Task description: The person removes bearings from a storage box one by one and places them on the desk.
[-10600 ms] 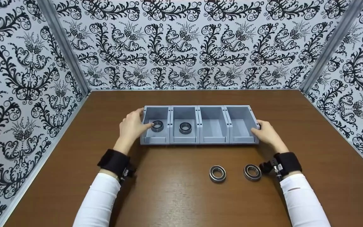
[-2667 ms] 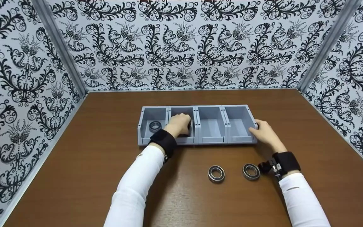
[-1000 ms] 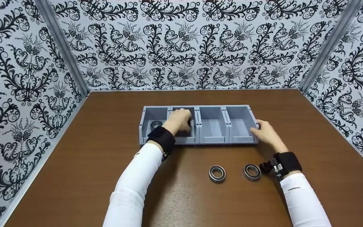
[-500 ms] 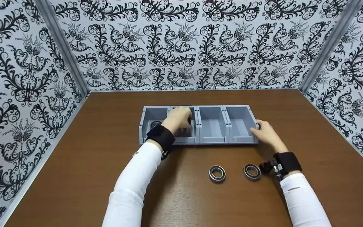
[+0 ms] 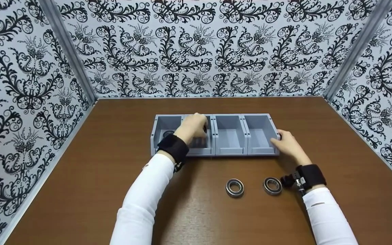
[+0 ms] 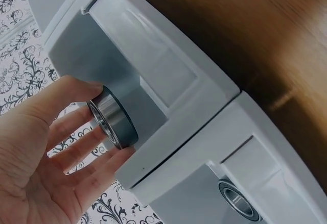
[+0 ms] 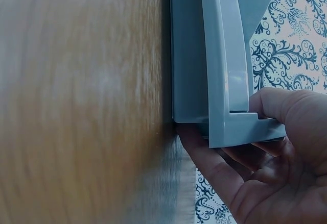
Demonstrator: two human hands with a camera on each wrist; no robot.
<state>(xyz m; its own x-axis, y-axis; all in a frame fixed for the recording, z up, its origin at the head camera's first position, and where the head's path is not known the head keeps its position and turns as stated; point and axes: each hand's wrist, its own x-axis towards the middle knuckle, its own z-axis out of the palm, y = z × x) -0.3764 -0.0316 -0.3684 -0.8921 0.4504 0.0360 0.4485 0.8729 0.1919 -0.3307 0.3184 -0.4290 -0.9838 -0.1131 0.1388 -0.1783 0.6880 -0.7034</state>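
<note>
In the left wrist view, my left hand (image 6: 56, 147) pinches a ball bearing (image 6: 117, 119) between thumb and fingertips, tilted on edge above the second compartment from the left. From the head view, that bearing is mostly hidden by the left hand (image 5: 193, 126). My right hand (image 5: 287, 144) grips the right end wall of the grey row of bins (image 5: 230, 152); the right wrist view has its thumb inside the wall and fingers outside and underneath. Another bearing (image 6: 225, 189) lies in the leftmost compartment, partly covered by my left wrist in the head view.
Two more bearings lie on the brown table (image 5: 196, 217) in front of the bins: one nearer the middle (image 5: 234, 195), the other (image 5: 273, 193) beside the right wrist camera (image 5: 287, 181). Patterned walls (image 5: 199, 51) enclose the table at the back and sides.
My left hand has gone from the bins' left end to the second compartment and taken hold of the bearing there. During the last second it rises slightly. My right hand stays put.
</note>
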